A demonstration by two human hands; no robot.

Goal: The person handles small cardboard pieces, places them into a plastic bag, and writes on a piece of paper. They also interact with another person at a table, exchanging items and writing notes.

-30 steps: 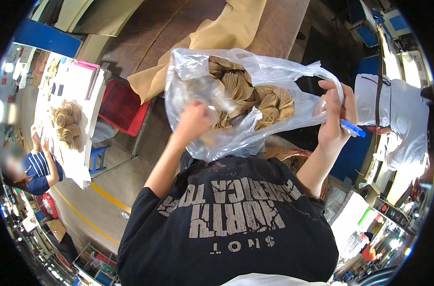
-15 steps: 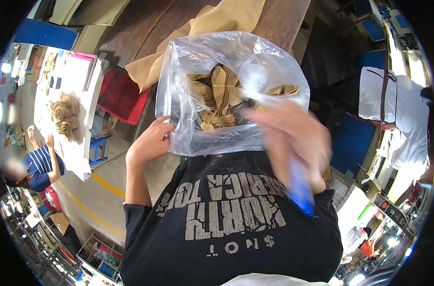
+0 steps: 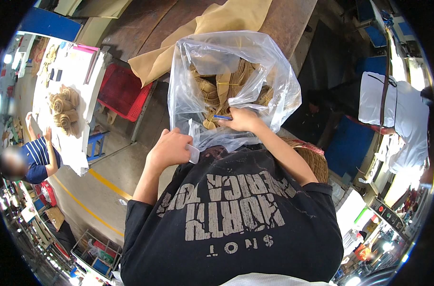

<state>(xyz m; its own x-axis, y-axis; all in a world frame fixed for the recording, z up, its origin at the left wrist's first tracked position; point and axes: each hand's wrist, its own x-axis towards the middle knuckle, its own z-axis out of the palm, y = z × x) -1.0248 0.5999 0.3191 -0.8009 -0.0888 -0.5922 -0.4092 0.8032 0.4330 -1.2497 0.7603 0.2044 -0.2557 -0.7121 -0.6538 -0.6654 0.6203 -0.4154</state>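
Note:
A large clear plastic bag (image 3: pixel 286 90) stands open in front of my body. Inside it lie several tan fabric bundles (image 3: pixel 207 90), at least one tied with a yellow band. My left hand (image 3: pixel 170 148) is closed at the bag's near left edge, with a small white card-like piece (image 3: pixel 193 154) sticking out from its fingers. Reaching over the near rim, my right hand (image 3: pixel 243 119) has its fingers closed on a slim blue pen-like tool (image 3: pixel 222 117). That hand also lies against the bag's plastic, and its fingertips are partly hidden.
Tan sheet material (image 3: pixel 226 19) drapes over a dark wooden table (image 3: pixel 145 28) beyond the bag. To the left are a red crate (image 3: pixel 124 90) and a white table (image 3: pixel 83 66) with more tan bundles, where another person works. A woven basket (image 3: pixel 317 162) stands by my right arm.
My right hand has moved left and inward over the bag's near rim, bringing the blue tool. The left hand has shifted right and nearer, now with the white piece showing. The bag's opening has changed shape.

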